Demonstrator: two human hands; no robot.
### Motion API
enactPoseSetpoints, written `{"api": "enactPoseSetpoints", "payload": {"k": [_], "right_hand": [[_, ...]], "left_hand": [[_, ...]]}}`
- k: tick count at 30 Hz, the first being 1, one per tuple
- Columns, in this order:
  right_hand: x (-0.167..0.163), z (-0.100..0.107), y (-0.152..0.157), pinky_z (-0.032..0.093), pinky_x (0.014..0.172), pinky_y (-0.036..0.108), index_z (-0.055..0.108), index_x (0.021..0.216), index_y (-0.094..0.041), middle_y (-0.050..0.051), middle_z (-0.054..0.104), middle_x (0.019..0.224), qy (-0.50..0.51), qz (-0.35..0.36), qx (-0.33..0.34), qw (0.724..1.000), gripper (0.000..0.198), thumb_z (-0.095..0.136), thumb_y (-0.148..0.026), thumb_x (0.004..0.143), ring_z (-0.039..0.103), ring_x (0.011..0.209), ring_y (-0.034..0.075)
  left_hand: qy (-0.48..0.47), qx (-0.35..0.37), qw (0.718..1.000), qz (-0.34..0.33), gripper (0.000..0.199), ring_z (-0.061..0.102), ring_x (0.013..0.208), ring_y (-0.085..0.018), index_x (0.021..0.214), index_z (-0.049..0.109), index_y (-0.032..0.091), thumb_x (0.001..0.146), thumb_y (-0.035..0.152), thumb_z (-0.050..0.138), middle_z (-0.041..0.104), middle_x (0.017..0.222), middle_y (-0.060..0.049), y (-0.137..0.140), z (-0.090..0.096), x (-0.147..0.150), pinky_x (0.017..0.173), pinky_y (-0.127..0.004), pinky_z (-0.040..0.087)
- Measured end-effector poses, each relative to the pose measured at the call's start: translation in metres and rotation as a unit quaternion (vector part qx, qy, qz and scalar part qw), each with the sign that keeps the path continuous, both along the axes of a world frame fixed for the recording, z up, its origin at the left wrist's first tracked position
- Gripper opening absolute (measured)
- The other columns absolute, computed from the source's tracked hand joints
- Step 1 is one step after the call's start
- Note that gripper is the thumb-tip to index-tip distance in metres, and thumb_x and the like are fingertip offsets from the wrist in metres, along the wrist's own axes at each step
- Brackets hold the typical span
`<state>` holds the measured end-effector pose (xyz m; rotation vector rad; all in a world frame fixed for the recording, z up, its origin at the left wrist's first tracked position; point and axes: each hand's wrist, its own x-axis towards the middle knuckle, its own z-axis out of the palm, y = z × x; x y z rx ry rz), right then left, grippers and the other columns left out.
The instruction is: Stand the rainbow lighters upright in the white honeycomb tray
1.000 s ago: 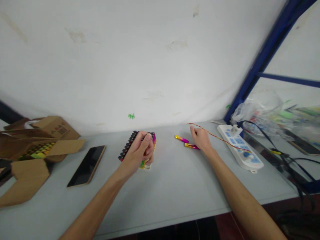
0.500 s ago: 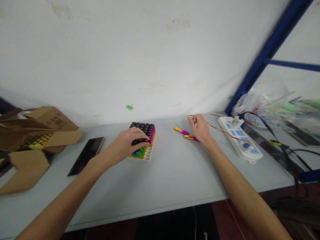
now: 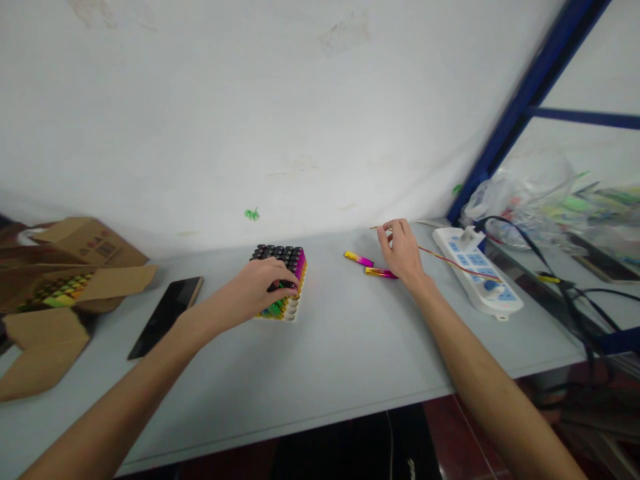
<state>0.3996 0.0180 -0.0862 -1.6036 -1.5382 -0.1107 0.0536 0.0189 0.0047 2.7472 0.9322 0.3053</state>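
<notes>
My left hand is closed at the front of a packed block of slim, shiny tubes with black ends. Its fingers pinch a black-ended tube, mostly hidden by the hand. Magenta, yellow and green sides show on the block, and a white tray with round hollows shows at its right edge. To the right, my right hand is closed round a thin red-and-yellow wire, whose tip sticks out on the left. Two yellow-and-magenta tubes lie beside this hand, the nearer one close to its fingers.
The wire runs to a white power strip on the right. A dark phone lies left of the tray, near an open cardboard box with more coloured tubes. Plastic bags and black cables lie behind a blue frame.
The view has shifted slightly. My left fingers sit lower over the tray, covering more of the black-ended tube. My right hand keeps its hold on the wire, its fingers slightly rearranged.
</notes>
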Motion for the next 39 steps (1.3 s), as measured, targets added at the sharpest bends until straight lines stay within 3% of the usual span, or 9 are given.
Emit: {"api": "enactPoseSetpoints", "payload": {"k": [8, 14, 17, 22, 25, 29, 33, 35, 39], "right_hand": [[0.004, -0.003, 0.003, 0.047, 0.085, 0.036, 0.068, 0.093, -0.020, 0.011, 0.068, 0.102, -0.036, -0.006, -0.011, 0.999, 0.045, 0.036, -0.049, 0.110, 0.062, 0.086, 0.022], [0.006, -0.001, 0.004, 0.046, 0.081, 0.035, 0.069, 0.089, -0.020, 0.012, 0.069, 0.098, -0.049, -0.018, 0.008, 0.999, 0.053, 0.032, -0.051, 0.111, 0.062, 0.081, 0.021], [0.010, 0.001, 0.004, 0.044, 0.077, 0.033, 0.067, 0.077, -0.021, 0.011, 0.070, 0.087, -0.062, -0.041, -0.008, 0.997, 0.060, 0.029, -0.053, 0.111, 0.063, 0.077, 0.021], [0.014, 0.002, 0.003, 0.038, 0.068, 0.033, 0.062, 0.061, -0.023, 0.008, 0.067, 0.061, -0.047, -0.058, -0.091, 0.993, 0.069, 0.030, -0.059, 0.110, 0.063, 0.063, 0.022], [0.014, 0.000, 0.003, 0.041, 0.071, 0.032, 0.066, 0.063, -0.023, 0.009, 0.069, 0.061, -0.038, -0.051, -0.105, 0.992, 0.071, 0.028, -0.060, 0.110, 0.067, 0.064, 0.022], [0.017, -0.004, 0.006, 0.044, 0.071, 0.033, 0.072, 0.068, -0.021, 0.016, 0.074, 0.069, -0.051, -0.061, -0.101, 0.992, 0.075, 0.023, -0.060, 0.110, 0.069, 0.068, 0.024], [0.019, -0.005, 0.009, 0.044, 0.071, 0.034, 0.074, 0.070, -0.020, 0.018, 0.075, 0.072, -0.067, -0.072, -0.115, 0.988, 0.075, 0.021, -0.054, 0.112, 0.070, 0.070, 0.025], [0.019, -0.004, 0.009, 0.044, 0.071, 0.035, 0.074, 0.070, -0.020, 0.018, 0.076, 0.073, -0.078, -0.081, -0.126, 0.986, 0.075, 0.020, -0.052, 0.112, 0.071, 0.071, 0.025], [0.017, -0.001, 0.006, 0.043, 0.071, 0.037, 0.072, 0.066, -0.019, 0.020, 0.077, 0.076, -0.085, -0.096, -0.121, 0.984, 0.079, 0.017, -0.053, 0.112, 0.071, 0.070, 0.027]], "left_hand": [[0.040, 0.009, 0.999, -0.016, 0.030, 0.066, 0.089, -0.024, 0.095, 0.082, 0.026, 0.099, 0.045, 0.060, 0.077, 0.092, -0.006, 0.007, -0.001, -0.001, 0.089, -0.035, 0.051], [0.066, 0.119, 0.991, 0.011, 0.021, 0.060, 0.097, -0.028, 0.094, 0.082, 0.022, 0.097, 0.033, 0.064, 0.064, 0.100, -0.011, -0.005, -0.005, -0.002, 0.085, -0.042, 0.051], [0.023, 0.148, 0.989, 0.010, 0.022, 0.058, 0.094, -0.027, 0.108, 0.080, 0.021, 0.097, 0.032, 0.065, 0.059, 0.100, -0.010, -0.017, -0.004, 0.004, 0.084, -0.043, 0.052], [-0.066, 0.160, 0.985, -0.017, 0.028, 0.061, 0.105, -0.026, 0.124, 0.071, 0.020, 0.103, 0.032, 0.058, 0.065, 0.112, -0.011, -0.035, -0.013, 0.060, 0.098, -0.045, 0.051], [-0.025, 0.135, 0.990, -0.004, 0.033, 0.061, 0.118, -0.029, 0.130, 0.068, 0.016, 0.104, 0.017, 0.048, 0.068, 0.124, -0.014, -0.023, -0.041, 0.110, 0.101, -0.045, 0.051], [-0.001, 0.101, 0.995, 0.017, 0.051, 0.049, 0.143, -0.030, 0.148, 0.056, 0.012, 0.100, 0.004, 0.040, 0.054, 0.156, -0.018, 0.011, -0.079, 0.153, 0.114, -0.046, 0.043], [-0.008, 0.055, 0.998, -0.004, 0.035, 0.064, 0.124, -0.028, 0.127, 0.071, 0.018, 0.104, 0.015, 0.045, 0.074, 0.125, -0.012, 0.028, -0.089, 0.154, 0.108, -0.041, 0.048], [-0.031, 0.045, 0.998, 0.016, 0.029, 0.068, 0.109, -0.026, 0.118, 0.074, 0.020, 0.104, 0.020, 0.049, 0.075, 0.111, -0.010, 0.025, -0.087, 0.143, 0.100, -0.039, 0.052], [-0.200, -0.023, 0.976, 0.076, 0.021, 0.069, 0.099, -0.022, 0.111, 0.074, 0.021, 0.099, 0.022, 0.058, 0.070, 0.107, -0.008, 0.005, -0.082, 0.117, 0.093, -0.036, 0.054]]}}
